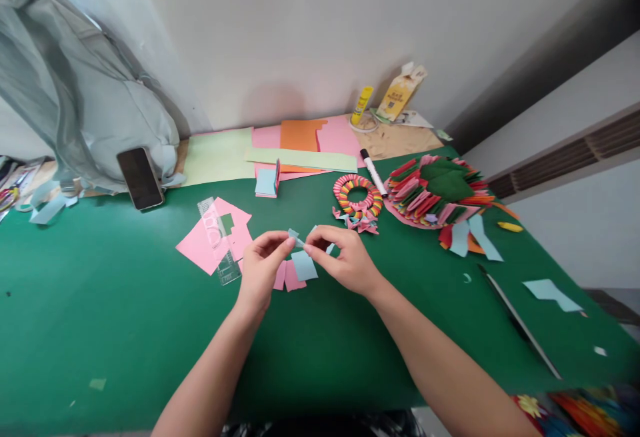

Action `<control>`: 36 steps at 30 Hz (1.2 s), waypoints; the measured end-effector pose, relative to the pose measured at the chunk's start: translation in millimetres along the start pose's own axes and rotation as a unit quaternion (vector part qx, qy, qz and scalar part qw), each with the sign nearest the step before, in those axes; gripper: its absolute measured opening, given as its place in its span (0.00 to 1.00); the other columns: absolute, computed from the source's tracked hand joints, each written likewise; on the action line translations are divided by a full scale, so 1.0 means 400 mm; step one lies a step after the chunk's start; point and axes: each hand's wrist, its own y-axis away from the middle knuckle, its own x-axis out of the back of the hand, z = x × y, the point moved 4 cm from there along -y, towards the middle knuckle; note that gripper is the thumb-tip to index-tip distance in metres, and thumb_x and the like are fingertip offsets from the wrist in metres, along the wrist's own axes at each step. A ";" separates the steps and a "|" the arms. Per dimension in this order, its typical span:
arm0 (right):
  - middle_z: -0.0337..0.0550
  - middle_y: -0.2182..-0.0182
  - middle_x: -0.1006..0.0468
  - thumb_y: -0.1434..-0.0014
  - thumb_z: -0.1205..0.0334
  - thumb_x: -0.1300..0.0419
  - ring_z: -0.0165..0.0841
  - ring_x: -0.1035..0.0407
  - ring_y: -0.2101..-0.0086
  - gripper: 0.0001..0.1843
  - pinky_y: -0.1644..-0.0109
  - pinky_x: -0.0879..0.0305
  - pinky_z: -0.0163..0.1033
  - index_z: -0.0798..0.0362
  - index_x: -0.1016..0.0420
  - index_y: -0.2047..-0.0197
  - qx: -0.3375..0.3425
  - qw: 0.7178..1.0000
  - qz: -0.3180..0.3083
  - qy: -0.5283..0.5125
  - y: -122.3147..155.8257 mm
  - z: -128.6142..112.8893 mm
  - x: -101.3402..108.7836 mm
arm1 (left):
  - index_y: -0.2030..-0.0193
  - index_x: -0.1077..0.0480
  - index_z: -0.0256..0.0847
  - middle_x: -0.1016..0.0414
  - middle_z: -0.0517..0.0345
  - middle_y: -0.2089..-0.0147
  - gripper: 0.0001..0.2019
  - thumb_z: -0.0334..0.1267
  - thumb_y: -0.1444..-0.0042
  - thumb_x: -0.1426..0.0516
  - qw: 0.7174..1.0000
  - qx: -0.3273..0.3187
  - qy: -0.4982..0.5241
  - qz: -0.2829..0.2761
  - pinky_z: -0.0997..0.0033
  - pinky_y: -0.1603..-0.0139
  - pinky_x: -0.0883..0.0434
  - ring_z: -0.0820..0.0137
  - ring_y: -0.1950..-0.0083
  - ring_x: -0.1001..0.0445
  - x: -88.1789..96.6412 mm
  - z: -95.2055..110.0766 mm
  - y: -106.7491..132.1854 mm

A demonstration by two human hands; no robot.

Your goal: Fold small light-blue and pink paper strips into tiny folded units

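Observation:
Between my two hands is a small piece of light blue paper (296, 238), pinched at both ends. My left hand (261, 262) grips its left end with thumb and forefinger. The right end sits in the fingertips of my right hand (345, 258). Just under my hands, a light blue paper square (305, 266) and small pink paper pieces (294, 277) lie on the green table. Left of my left hand, a clear plastic ruler (220, 244) rests across pink paper sheets (197, 247).
A folded-paper ring (357, 187), a marker (373, 172) and a layered paper craft (435, 190) lie to the right. Farther right is a long thin blade (520, 322). Behind are coloured sheets (220, 154), a glue stick (361, 105) and a carton (401, 92). A phone (141, 178) leans against a grey bag (95, 90).

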 end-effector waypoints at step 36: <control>0.47 0.65 0.25 0.35 0.72 0.48 0.35 0.33 0.67 0.07 0.65 0.35 0.38 0.56 0.31 0.63 0.263 0.918 0.061 0.292 0.015 -0.023 -0.028 | 0.65 0.30 0.36 0.26 0.57 0.73 0.11 0.37 0.55 0.36 1.000 -0.022 -0.015 0.001 0.74 0.65 0.29 0.72 0.70 0.27 -0.001 0.004 0.001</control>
